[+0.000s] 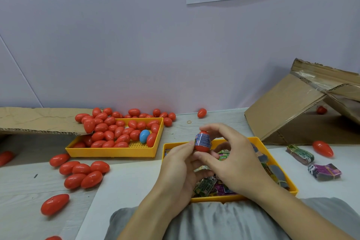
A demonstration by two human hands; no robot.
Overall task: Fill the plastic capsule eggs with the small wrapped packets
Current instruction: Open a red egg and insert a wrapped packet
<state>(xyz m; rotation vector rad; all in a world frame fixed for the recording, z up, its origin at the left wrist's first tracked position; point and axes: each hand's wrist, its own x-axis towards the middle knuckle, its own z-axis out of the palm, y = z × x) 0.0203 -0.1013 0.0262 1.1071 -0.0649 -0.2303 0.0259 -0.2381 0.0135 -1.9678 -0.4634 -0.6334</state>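
Observation:
A red capsule egg [202,148] stands upright between both hands above the right yellow tray [272,158]. A blue striped packet [202,140] shows between its two red halves. My left hand [179,169] holds the lower half from the left. My right hand [229,156] pinches the top half with its fingertips, thumb low on the egg. Loose wrapped packets [208,183] lie in the tray under my hands, partly hidden.
A left yellow tray [116,151] holds several red eggs and one blue egg [144,136]. More red eggs [83,173] lie loose on the table at left. Two packet bundles [324,171] and a red egg [323,148] sit right. Cardboard box [292,111] back right, cardboard flap [39,120] back left.

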